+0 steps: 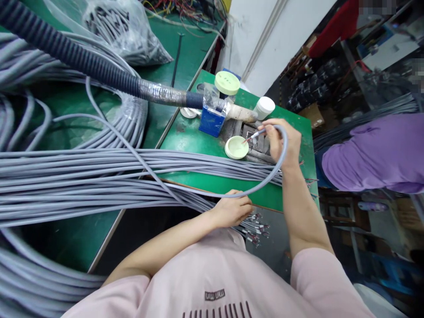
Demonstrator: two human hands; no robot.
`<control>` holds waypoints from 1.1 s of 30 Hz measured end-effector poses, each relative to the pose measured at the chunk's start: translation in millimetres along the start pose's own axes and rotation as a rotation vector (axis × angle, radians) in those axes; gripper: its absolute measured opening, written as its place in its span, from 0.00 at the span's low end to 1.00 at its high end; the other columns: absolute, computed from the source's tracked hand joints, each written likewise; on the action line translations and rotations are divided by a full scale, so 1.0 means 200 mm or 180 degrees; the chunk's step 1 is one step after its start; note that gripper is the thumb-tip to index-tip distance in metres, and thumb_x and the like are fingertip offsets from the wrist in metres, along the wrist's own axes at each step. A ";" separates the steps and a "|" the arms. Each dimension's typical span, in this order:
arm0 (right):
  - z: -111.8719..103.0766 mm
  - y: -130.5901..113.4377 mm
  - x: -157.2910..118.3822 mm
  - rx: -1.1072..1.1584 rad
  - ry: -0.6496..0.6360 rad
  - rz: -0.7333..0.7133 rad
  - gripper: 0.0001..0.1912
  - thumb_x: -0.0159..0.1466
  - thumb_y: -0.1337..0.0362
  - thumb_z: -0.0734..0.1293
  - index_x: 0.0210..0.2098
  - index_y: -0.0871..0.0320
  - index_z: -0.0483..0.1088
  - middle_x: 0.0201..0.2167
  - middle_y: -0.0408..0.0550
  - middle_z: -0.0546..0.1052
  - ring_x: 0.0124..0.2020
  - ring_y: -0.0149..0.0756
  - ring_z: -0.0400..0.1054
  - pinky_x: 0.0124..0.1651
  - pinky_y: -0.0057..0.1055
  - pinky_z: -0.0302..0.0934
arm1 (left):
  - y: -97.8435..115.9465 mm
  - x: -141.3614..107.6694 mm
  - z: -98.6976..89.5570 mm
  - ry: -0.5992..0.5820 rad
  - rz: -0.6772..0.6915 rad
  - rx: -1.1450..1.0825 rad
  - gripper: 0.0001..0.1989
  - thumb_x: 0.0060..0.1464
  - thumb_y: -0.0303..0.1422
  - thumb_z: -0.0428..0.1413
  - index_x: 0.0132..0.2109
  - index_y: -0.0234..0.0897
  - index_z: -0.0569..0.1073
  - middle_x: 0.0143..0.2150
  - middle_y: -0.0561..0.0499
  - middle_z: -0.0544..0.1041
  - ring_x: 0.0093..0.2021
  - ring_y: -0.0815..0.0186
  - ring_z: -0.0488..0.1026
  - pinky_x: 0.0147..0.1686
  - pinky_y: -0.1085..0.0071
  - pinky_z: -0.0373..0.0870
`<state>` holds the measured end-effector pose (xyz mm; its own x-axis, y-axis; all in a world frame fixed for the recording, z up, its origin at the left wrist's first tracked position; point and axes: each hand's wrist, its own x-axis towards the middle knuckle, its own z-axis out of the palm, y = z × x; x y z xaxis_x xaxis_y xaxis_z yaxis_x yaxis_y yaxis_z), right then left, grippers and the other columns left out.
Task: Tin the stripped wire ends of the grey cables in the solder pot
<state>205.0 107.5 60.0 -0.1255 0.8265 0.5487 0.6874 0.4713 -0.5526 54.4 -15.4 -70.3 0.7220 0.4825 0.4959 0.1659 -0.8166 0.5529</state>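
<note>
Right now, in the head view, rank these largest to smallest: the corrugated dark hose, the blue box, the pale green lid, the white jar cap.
Largest: corrugated dark hose.
Next, too alike to rank: blue box and pale green lid.
Smallest: white jar cap, only slightly smaller.

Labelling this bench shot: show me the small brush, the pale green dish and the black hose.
Small brush (255, 135), head view, handle.
Pale green dish (236, 148), head view, inner floor.
Black hose (82, 58), head view, ribbed section.
</note>
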 end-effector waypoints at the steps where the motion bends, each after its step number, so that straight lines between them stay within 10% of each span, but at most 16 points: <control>1: -0.02 0.02 0.02 -0.0029 0.0105 0.0036 0.15 0.67 0.53 0.60 0.39 0.55 0.73 0.34 0.46 0.79 0.35 0.35 0.75 0.41 0.34 0.69 | 0.00 0.00 0.00 0.0006 0.0006 0.0001 0.11 0.63 0.33 0.47 0.43 0.38 0.74 0.40 0.48 0.77 0.46 0.64 0.69 0.46 0.65 0.58; 12: -0.06 0.37 0.12 -0.0249 0.0372 0.0179 0.14 0.65 0.54 0.62 0.32 0.56 0.71 0.27 0.43 0.77 0.26 0.31 0.73 0.32 0.29 0.69 | 0.00 0.01 0.00 0.0080 0.0004 0.0004 0.10 0.62 0.33 0.47 0.42 0.38 0.74 0.39 0.48 0.77 0.45 0.64 0.69 0.46 0.65 0.57; 33: 0.02 0.51 0.12 -0.0657 0.0002 0.0240 0.11 0.64 0.60 0.61 0.31 0.59 0.72 0.27 0.44 0.77 0.28 0.33 0.72 0.36 0.29 0.64 | -0.01 0.01 0.00 -0.0029 0.0064 0.0223 0.10 0.62 0.33 0.47 0.42 0.37 0.72 0.40 0.50 0.78 0.46 0.65 0.70 0.45 0.66 0.59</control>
<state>269.2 176.1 15.1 -0.0680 0.8568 0.5111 0.8267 0.3352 -0.4519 55.1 -13.9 -70.7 0.7316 0.4632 0.5001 0.1979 -0.8464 0.4945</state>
